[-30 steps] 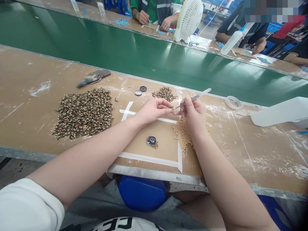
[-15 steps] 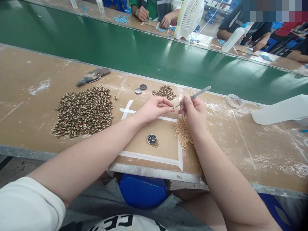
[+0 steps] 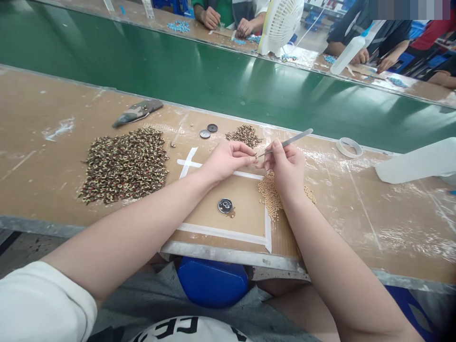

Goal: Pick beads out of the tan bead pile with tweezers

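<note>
My left hand [image 3: 230, 159] pinches a tiny dark piece between thumb and fingertips, too small to name. In my right hand [image 3: 287, 166] are metal tweezers [image 3: 297, 137], their tips touching or very close to that piece. Below the right hand spreads a pile of small tan beads [image 3: 271, 197], partly covered by it. Behind the fingers lies a small heap of brown and cream pieces [image 3: 245, 136]. A round dark tin [image 3: 225, 205] with a shiny rim sits inside a white tape frame [image 3: 221, 231]. To the left is a large pile of brown and cream pieces [image 3: 124, 166].
A camouflage pouch [image 3: 138, 113] and two small round lids [image 3: 208, 131] lie towards the back. On the right are a tape roll [image 3: 349, 147] and a white bottle [image 3: 416, 161]. Beyond the green belt [image 3: 160, 80], co-workers' hands work near a fan [image 3: 281, 26].
My hands stay almost in place, with the tweezers still at the left fingertips. The view has shifted very slightly. Across the belt, a co-worker's hands at the right have moved a little.
</note>
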`<state>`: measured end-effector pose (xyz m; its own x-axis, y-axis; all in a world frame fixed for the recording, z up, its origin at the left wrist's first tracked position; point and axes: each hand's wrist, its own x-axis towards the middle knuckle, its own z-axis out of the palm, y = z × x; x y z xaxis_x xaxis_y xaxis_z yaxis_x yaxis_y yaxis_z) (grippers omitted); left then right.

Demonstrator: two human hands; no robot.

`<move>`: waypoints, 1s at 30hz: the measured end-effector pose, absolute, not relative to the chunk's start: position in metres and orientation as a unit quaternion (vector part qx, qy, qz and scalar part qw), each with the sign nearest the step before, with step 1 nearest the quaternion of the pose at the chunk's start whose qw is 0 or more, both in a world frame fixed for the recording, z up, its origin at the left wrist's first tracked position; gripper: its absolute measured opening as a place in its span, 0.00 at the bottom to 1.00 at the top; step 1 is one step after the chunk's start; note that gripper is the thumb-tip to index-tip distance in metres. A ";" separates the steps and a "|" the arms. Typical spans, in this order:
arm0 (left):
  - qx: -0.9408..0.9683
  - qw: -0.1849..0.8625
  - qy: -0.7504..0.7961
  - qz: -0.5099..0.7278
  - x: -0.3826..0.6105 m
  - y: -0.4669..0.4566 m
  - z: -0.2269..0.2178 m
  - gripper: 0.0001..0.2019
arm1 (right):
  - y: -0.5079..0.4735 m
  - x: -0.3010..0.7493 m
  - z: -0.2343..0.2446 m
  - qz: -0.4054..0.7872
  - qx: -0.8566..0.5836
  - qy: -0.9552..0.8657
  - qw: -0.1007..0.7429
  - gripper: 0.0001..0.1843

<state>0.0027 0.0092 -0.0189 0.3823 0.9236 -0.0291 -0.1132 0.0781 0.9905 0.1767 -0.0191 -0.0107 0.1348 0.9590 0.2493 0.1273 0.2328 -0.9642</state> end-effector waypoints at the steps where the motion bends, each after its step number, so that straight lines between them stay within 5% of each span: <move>1: 0.542 0.629 0.372 0.414 0.003 0.010 -0.021 0.10 | -0.019 0.176 -0.010 0.364 -0.501 -0.547 0.563 0.23; 30: 0.606 0.557 0.388 0.414 0.004 0.005 -0.019 0.10 | -0.020 0.173 -0.010 0.406 -0.508 -0.470 0.597 0.23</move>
